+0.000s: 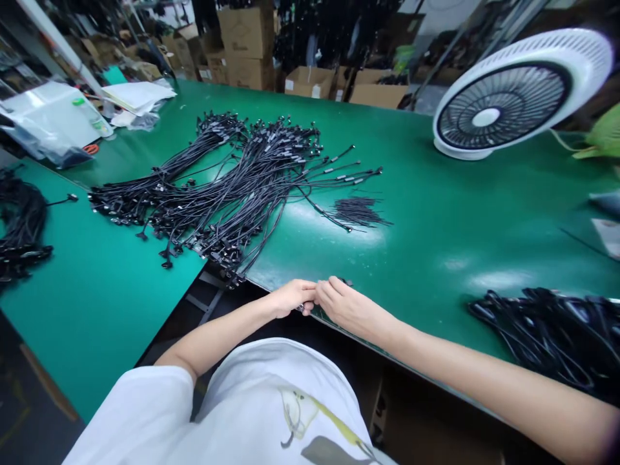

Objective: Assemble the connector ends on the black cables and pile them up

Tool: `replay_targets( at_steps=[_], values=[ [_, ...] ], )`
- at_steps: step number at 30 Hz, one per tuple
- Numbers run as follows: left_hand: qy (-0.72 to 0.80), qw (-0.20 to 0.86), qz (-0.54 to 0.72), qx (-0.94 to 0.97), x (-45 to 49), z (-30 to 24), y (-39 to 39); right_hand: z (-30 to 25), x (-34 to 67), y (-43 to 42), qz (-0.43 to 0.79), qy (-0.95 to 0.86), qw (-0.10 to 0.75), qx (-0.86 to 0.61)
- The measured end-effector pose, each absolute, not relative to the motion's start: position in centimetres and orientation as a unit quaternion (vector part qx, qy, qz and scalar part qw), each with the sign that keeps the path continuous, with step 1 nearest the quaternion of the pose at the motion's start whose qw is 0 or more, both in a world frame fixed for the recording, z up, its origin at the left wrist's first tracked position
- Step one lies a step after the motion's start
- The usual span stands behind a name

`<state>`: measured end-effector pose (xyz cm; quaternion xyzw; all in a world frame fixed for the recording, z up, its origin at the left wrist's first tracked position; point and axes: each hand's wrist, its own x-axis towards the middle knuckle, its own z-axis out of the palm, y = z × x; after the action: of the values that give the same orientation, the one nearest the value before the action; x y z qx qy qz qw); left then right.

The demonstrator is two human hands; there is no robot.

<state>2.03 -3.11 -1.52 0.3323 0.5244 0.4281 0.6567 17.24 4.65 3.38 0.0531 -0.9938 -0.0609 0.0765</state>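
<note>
Left hand (292,297) and right hand (352,309) are together at the front edge of the bench (431,194), fingertips meeting over a small dark part (304,309), too hidden to identify. Black cables (232,187) lie in a large loose pile just ahead of the hands. A second pile (547,336) lies to the right. A white fan (504,93) sits beyond; cartons (247,48) stand past the bench.

Free passage: room is left over the green bench mat (416,219) ahead of the right hand (351,309), as far as the desk fan (504,97).
Obstruction ahead: the left hand (293,297) is faced by a heap of black cables (232,194).
Obstruction right: the way is blocked by coiled black cables (547,329).
</note>
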Motion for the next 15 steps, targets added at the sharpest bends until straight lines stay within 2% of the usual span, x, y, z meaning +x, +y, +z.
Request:
replay_targets(
  at_steps=[5, 8, 11, 15],
  values=[
    [0.499, 0.688, 0.443, 0.285, 2.6, -0.8, -3.3, 3.3, 16.6, 4.5, -0.154, -0.983, 0.031, 0.089],
    [0.485, 0.678, 0.493, 0.249, 3.0, -1.0, -3.2, 2.7, 16.1, 4.8, -0.178, -0.981, 0.044, 0.061],
    [0.487, 0.615, 0.587, 0.202, 3.4, -1.2, -2.7, 1.7, 15.4, 4.9, -0.091, -0.989, 0.110, -0.044],
    [0.472, 0.507, 0.701, 0.171, 3.0, -0.3, -2.5, 1.0, 14.8, 4.8, 0.179, -0.935, 0.198, -0.232]
  ],
)
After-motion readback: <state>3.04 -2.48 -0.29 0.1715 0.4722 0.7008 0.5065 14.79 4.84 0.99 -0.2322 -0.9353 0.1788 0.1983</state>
